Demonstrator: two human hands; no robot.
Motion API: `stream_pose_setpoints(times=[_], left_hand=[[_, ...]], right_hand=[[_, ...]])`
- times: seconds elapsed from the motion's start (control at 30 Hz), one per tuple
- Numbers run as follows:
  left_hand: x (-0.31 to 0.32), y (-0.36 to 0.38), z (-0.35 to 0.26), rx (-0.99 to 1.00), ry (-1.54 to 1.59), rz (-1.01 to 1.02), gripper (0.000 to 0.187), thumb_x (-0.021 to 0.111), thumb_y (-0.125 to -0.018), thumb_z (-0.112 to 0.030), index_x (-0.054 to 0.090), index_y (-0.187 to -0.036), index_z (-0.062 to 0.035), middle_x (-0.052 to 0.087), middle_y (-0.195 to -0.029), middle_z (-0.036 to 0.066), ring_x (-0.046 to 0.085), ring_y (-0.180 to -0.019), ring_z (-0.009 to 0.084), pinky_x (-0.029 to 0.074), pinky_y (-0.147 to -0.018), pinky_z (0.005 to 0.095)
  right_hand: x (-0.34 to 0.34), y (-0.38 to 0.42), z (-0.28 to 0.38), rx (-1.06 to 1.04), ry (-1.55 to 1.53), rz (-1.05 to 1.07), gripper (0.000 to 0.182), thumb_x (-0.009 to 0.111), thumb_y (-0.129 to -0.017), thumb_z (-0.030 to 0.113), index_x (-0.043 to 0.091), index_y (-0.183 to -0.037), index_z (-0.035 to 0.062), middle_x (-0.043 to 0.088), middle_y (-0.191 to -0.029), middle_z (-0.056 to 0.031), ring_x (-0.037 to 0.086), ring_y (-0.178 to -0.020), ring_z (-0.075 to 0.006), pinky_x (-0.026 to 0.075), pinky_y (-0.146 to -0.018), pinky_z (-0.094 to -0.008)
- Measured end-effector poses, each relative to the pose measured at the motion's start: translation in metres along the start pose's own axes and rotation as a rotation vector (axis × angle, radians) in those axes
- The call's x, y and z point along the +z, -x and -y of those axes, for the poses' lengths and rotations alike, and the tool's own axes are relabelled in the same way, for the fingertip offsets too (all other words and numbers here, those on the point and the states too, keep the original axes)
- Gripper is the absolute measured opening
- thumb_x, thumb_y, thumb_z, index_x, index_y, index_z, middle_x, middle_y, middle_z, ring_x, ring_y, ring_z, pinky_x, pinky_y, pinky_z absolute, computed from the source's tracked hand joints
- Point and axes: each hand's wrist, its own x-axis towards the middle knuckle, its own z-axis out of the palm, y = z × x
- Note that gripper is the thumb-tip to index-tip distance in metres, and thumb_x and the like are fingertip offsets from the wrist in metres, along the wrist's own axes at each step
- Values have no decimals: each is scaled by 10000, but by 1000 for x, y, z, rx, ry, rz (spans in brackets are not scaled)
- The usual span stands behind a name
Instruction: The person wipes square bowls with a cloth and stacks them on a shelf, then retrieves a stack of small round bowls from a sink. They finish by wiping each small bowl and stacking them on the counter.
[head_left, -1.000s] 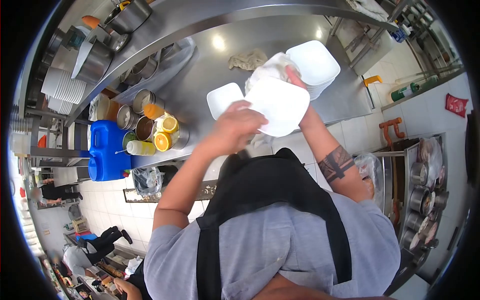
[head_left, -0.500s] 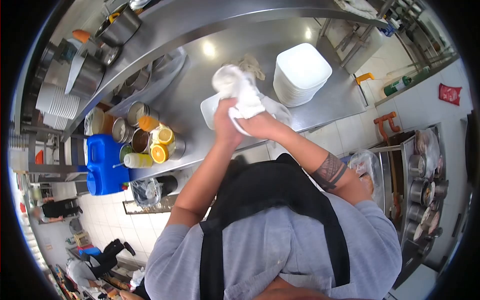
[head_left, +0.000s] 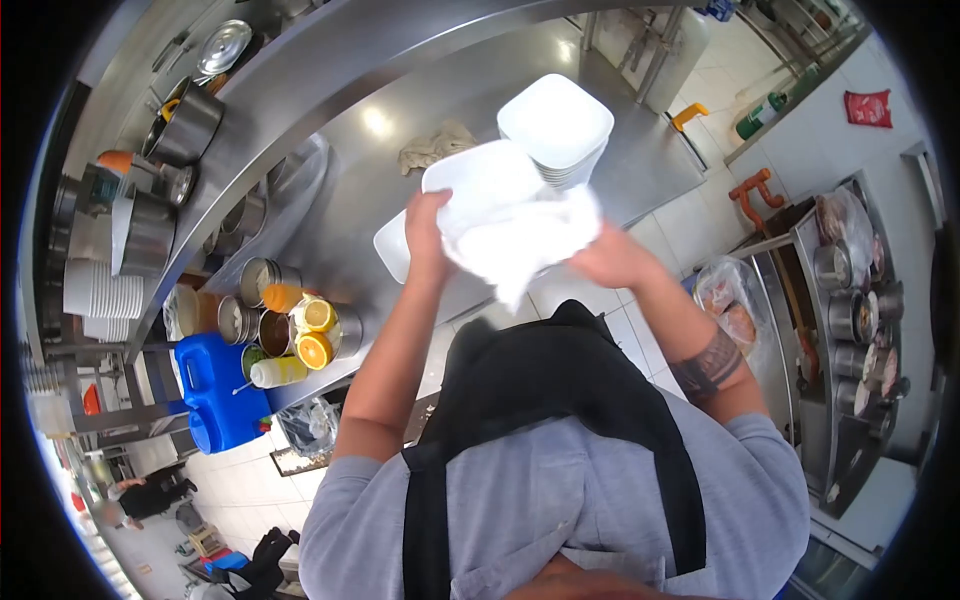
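No wording, brand or number can be read. The red packet (head_left: 867,108) at upper right bears faint pale marks, too small to make out; the green bottle (head_left: 755,118) near it shows no legible print.

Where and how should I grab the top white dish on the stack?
Probably pinch the top dish by its right rim, coming from the right: that edge of the rounded square stands exposed, while the held dish hides the near-left side of the stack.
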Motion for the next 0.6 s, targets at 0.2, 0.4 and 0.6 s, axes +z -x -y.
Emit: stream_pose_setpoints(times=[0.2, 0.4, 0.6], left_hand=[[73, -56, -19, 313, -603, 140, 444, 502, -948, -177, 606, -1275, 105, 737, -1053, 211, 719, -996, 348, 551, -914, 436], [82, -133, 29, 481, -1097, 150, 467, 456, -988, -227, 587, -1245, 141, 696, -1024, 367, 690, -989, 510, 534, -922, 524], [93, -107, 6, 223, -1167, 198, 625, 503, -1022, -435, 573, -1310, 115, 692, -1048, 375, 685, -1057, 489, 530, -939, 513]], right_hand=[[-53, 117, -12, -213, -1053, -572, 518, 491, -1039, 225, 447, -1495, -15, 565, -1467, -188, 560, -1354, -353, 438, -1153, -477], [-44, 165, 11, -45, -986, -840, 389, 550, -1012, 140, 545, -1360, -34, 630, -1357, -175, 639, -1248, -310, 517, -1070, -444], [-1, 195, -52, 183, -774, -816, 393, 569, -1016, 93, 551, -1390, -26, 653, -1327, -153, 646, -1231, -301, 522, -1045, -433]])
